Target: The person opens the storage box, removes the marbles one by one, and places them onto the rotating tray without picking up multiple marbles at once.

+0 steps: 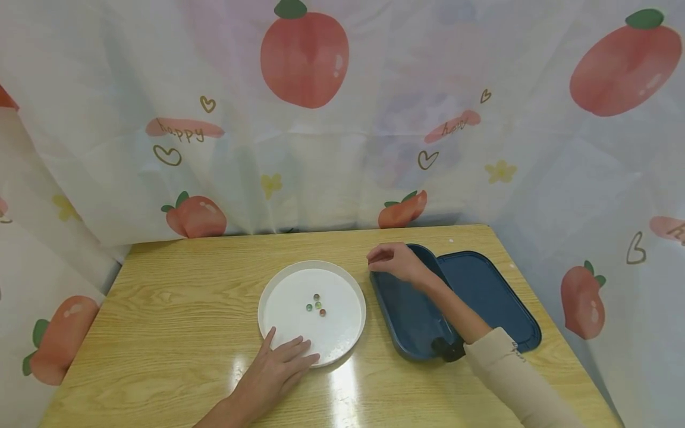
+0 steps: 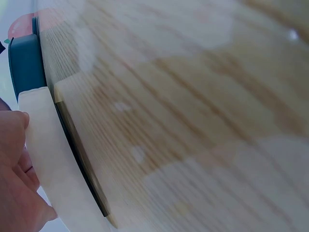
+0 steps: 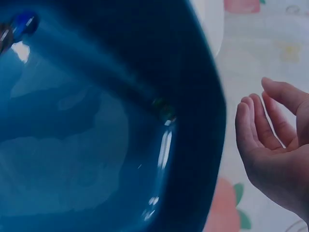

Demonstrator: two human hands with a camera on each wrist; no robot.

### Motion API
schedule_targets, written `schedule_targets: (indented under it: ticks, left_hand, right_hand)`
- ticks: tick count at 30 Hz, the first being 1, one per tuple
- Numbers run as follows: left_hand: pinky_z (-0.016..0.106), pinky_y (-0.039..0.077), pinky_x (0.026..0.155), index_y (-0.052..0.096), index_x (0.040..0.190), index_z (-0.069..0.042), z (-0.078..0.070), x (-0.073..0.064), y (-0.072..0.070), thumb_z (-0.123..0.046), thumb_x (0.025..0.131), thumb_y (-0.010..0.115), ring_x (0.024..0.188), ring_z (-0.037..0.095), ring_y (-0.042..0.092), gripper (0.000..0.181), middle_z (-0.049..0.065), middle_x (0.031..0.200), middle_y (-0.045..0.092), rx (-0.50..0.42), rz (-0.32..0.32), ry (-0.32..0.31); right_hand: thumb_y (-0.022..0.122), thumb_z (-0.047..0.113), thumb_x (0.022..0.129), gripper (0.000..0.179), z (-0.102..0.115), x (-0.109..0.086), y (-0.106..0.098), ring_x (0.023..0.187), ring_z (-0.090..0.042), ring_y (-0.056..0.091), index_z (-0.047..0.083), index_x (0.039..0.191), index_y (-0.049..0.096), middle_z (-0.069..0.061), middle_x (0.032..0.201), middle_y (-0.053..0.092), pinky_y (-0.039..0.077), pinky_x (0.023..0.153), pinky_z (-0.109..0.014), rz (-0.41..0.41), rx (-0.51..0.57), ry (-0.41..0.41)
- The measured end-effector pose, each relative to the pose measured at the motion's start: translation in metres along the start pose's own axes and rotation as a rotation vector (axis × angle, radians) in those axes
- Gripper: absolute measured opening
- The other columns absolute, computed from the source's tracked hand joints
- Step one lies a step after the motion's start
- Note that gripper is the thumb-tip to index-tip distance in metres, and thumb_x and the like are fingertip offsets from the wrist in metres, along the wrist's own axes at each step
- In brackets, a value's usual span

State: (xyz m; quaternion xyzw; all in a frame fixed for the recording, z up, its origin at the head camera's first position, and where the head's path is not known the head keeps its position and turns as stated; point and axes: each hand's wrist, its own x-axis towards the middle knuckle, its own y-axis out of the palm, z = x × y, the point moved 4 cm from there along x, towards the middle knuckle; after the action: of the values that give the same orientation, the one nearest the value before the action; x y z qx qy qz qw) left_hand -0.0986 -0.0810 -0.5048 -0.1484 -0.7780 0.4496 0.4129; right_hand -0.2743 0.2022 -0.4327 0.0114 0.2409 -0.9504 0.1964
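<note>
Right hand (image 1: 397,261) looks empty, kinda loosely curled; marbles (image 1: 318,305) sit left, closer to the spread left hand (image 1: 279,364) touching the plate (image 1: 289,291).

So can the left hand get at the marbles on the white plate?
Probably yes: the left hand is at the near rim of the plate, and nothing shows between it and the marbles.

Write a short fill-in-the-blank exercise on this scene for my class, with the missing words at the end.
1. On the plate lie ____ marbles.
2. The left hand touches a plate that is ____ in colour.
3. In the head view, the lid lies to the ____ of the box.
4. The lid and box are both coloured ____.

Missing words: four; white; right; blue.
</note>
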Motion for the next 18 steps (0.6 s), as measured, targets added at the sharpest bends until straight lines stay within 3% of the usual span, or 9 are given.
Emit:
schedule_targets:
  ticks: [8,18]
  left_hand:
    - [0.072,0.036,0.095,0.074,0.115,-0.019,-0.001,-0.001,-0.001,-0.017,0.085,0.073,0.114,0.026,0.065,0.03,0.009,0.121,0.07,0.015,-0.02,-0.001]
    - [0.073,0.035,0.096,0.073,0.118,-0.02,0.001,-0.001,0.0,-0.017,0.087,0.072,0.116,0.026,0.064,0.03,0.008,0.122,0.069,0.008,-0.014,-0.001]
  right_hand:
    - [0.067,0.006,0.095,0.026,-0.022,0.001,-0.011,0.105,-0.035,0.064,-0.008,0.117,0.066,-0.021,0.111,0.068,0.05,0.092,-0.051,0.019,-0.07,0.021]
    - [0.065,0.006,0.096,0.024,-0.043,0.013,-0.011,0.103,-0.032,0.066,-0.006,0.117,0.069,-0.016,0.106,0.072,0.052,0.089,-0.045,0.05,-0.172,0.079]
